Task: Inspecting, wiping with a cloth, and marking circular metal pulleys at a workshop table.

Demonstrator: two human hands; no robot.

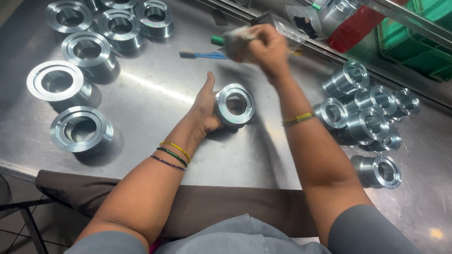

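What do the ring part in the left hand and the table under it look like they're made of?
Ring part: looks like machined metal, perhaps steel or aluminium, bright silvery with sharp highlights on its flange. Table: seemingly stainless sheet, a duller brushed grey showing fine scratches and a streak of glare.

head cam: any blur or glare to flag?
Head view: right hand and the rag it grips are motion-blurred; left hand and its ring are sharp; a glare streak crosses the table; rings cast soft shadows.

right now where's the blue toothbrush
In the head view the blue toothbrush lies flat on the metal table, up centre, just left of the raised right hand.
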